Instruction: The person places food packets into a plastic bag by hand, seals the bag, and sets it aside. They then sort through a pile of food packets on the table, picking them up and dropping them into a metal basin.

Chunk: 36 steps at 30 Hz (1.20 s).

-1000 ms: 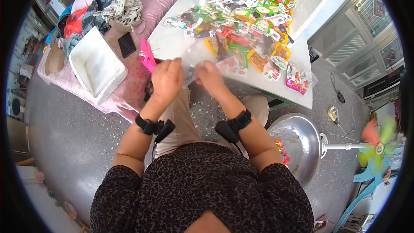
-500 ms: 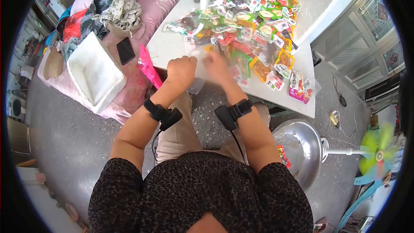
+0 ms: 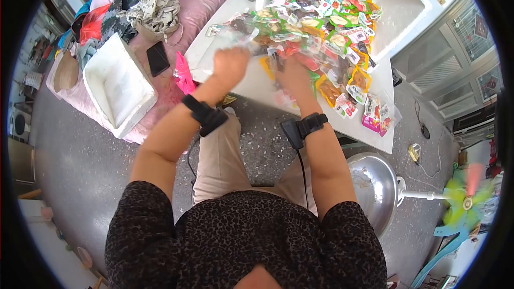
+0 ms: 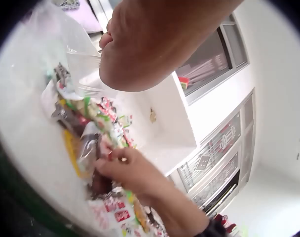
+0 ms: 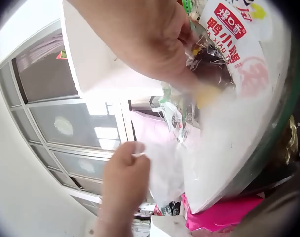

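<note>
My left hand (image 3: 231,67) grips a thin clear plastic bag (image 5: 167,168), which hangs from its curled fingers over the front left part of the white table (image 3: 257,91). To its right, my right hand (image 3: 295,77) reaches into the near edge of a heap of sealed snack packets (image 3: 321,21). In the left wrist view its thumb and fingers pinch a dark brown snack packet (image 4: 101,183). A packet with red print (image 5: 229,34) lies beside that hand in the right wrist view. The left fingertips are mostly hidden.
A large white foam box (image 3: 399,27) lies behind the heap, its opening towards me. At left, a smaller foam box (image 3: 120,83) and a phone (image 3: 157,59) lie on the pink bed. A pink bag (image 3: 183,74) hangs by the table corner. A metal basin (image 3: 375,187) and a running fan (image 3: 467,203) stand at right.
My right hand has left the side of the left hand and moved right and forward into the packets. The left hand has moved slightly forward, still with the plastic bag.
</note>
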Motion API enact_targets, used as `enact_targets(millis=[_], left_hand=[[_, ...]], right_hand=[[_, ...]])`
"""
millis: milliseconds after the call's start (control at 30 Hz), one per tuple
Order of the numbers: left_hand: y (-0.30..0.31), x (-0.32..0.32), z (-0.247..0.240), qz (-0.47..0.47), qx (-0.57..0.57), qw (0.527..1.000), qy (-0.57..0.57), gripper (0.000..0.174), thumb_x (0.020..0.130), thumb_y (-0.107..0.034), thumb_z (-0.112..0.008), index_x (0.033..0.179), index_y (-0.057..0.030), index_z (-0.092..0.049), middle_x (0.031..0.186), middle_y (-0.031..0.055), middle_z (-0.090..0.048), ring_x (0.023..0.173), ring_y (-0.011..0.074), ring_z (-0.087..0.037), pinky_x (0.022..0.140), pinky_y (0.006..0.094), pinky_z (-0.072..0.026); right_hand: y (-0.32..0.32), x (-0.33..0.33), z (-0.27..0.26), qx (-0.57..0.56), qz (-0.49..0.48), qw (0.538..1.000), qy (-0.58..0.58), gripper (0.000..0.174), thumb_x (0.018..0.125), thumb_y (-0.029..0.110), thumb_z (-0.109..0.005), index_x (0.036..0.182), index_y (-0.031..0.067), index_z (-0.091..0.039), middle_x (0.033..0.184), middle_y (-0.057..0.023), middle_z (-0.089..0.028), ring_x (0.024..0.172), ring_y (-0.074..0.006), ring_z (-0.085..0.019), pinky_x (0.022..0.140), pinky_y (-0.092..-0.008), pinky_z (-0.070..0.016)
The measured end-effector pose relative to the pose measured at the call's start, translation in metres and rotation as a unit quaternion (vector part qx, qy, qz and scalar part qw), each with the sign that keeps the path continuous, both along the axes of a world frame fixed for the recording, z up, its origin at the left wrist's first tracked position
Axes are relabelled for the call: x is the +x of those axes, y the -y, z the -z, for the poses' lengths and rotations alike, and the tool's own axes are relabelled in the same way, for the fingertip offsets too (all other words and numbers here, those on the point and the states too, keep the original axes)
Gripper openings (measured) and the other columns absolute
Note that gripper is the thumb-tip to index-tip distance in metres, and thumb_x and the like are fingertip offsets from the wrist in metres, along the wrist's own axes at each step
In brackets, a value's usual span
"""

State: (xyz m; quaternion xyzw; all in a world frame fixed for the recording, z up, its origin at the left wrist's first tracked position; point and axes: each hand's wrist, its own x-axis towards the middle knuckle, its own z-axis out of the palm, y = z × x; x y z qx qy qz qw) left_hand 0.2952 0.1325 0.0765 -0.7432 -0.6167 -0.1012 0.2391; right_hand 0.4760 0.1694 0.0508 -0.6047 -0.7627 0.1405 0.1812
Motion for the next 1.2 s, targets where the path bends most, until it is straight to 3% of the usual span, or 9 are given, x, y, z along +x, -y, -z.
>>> enact_targets(millis=[167, 400, 467, 600, 700, 800, 900, 967, 1200], left_hand=[[0.007, 0.031, 0.069, -0.016, -0.157, 0.964, 0.215, 0.011, 0.072, -0.013, -0.041, 0.076, -0.0072, -0.050, 0.072, 0.0121, -0.056, 0.067, 0.0276, -0.056, 0.057, 0.0392, -0.0435], [0.011, 0.031, 0.066, 0.003, -0.180, 0.916, 0.358, 0.018, 0.075, -0.017, -0.039, 0.080, -0.0050, -0.051, 0.077, 0.0153, -0.056, 0.075, 0.0300, -0.054, 0.064, 0.0387, -0.0428], [0.009, 0.027, 0.065, 0.017, -0.203, 0.891, 0.406, 0.020, 0.076, -0.019, -0.039, 0.082, -0.0048, -0.052, 0.079, 0.0159, -0.056, 0.077, 0.0309, -0.053, 0.066, 0.0388, -0.0417], [0.006, 0.019, 0.067, 0.046, -0.231, 0.867, 0.440, 0.022, 0.076, -0.020, -0.040, 0.086, -0.0049, -0.053, 0.082, 0.0164, -0.056, 0.079, 0.0319, -0.053, 0.068, 0.0380, -0.0405], [0.008, 0.019, 0.064, 0.048, -0.226, 0.864, 0.447, 0.023, 0.075, -0.018, -0.042, 0.089, -0.0037, -0.053, 0.081, 0.0173, -0.056, 0.078, 0.0313, -0.054, 0.067, 0.0357, -0.0413], [0.015, 0.026, 0.049, 0.040, -0.234, 0.869, 0.434, 0.022, 0.075, -0.017, -0.041, 0.088, -0.0042, -0.052, 0.080, 0.0166, -0.056, 0.077, 0.0310, -0.054, 0.067, 0.0364, -0.0414], [0.019, 0.034, 0.041, 0.044, -0.235, 0.894, 0.379, 0.022, 0.075, -0.017, -0.038, 0.089, -0.0061, -0.051, 0.079, 0.0161, -0.056, 0.076, 0.0304, -0.054, 0.066, 0.0374, -0.0416], [0.019, 0.041, 0.047, 0.046, -0.205, 0.921, 0.329, 0.022, 0.075, -0.016, -0.036, 0.090, -0.0076, -0.051, 0.078, 0.0156, -0.057, 0.075, 0.0295, -0.055, 0.065, 0.0377, -0.0420], [0.025, 0.053, 0.041, 0.004, -0.293, 0.879, 0.377, 0.023, 0.075, -0.015, -0.034, 0.090, -0.0085, -0.050, 0.079, 0.0168, -0.056, 0.076, 0.0298, -0.055, 0.065, 0.0391, -0.0418]], right_hand=[[-0.003, 0.003, 0.009, 0.032, -0.012, 0.998, -0.056, 0.047, 0.070, 0.036, -0.053, 0.101, 0.0022, -0.045, 0.097, -0.0187, -0.050, 0.091, -0.0312, -0.049, 0.075, -0.0379, -0.0397], [0.013, 0.026, -0.004, 0.074, -0.162, 0.980, -0.083, 0.027, 0.065, 0.016, -0.050, 0.091, 0.0075, -0.053, 0.073, -0.0126, -0.054, 0.068, -0.0274, -0.053, 0.060, -0.0344, -0.0408], [0.031, 0.026, -0.026, -0.020, -0.200, 0.979, -0.043, 0.029, 0.063, 0.013, -0.049, 0.092, 0.0086, -0.053, 0.069, -0.0124, -0.053, 0.064, -0.0262, -0.053, 0.056, -0.0335, -0.0400], [0.034, 0.023, -0.030, -0.054, -0.258, 0.964, 0.034, 0.041, 0.062, 0.011, -0.047, 0.102, 0.0202, -0.053, 0.075, -0.0126, -0.055, 0.076, -0.0279, -0.053, 0.065, -0.0380, -0.0410], [0.036, 0.019, -0.036, -0.053, -0.271, 0.958, 0.076, 0.037, 0.064, 0.011, -0.046, 0.099, 0.0189, -0.054, 0.078, -0.0128, -0.055, 0.076, -0.0287, -0.053, 0.064, -0.0382, -0.0413], [0.038, 0.016, -0.033, -0.002, -0.271, 0.961, 0.045, 0.030, 0.060, 0.009, -0.047, 0.090, 0.0092, -0.053, 0.066, -0.0105, -0.054, 0.057, -0.0246, -0.054, 0.050, -0.0336, -0.0413], [0.040, 0.006, -0.041, -0.092, -0.240, 0.955, 0.150, 0.030, 0.067, 0.014, -0.046, 0.095, 0.0180, -0.054, 0.082, -0.0132, -0.055, 0.078, -0.0282, -0.054, 0.064, -0.0388, -0.0418], [0.036, 0.000, -0.029, -0.060, -0.184, 0.978, 0.084, 0.029, 0.068, 0.017, -0.048, 0.096, 0.0183, -0.054, 0.085, -0.0127, -0.055, 0.081, -0.0287, -0.053, 0.066, -0.0389, -0.0416], [0.030, 0.010, 0.025, 0.117, -0.072, 0.989, 0.060, 0.037, 0.066, 0.024, -0.054, 0.101, 0.0119, -0.050, 0.097, -0.0153, -0.051, 0.091, -0.0323, -0.048, 0.075, -0.0376, -0.0394]])
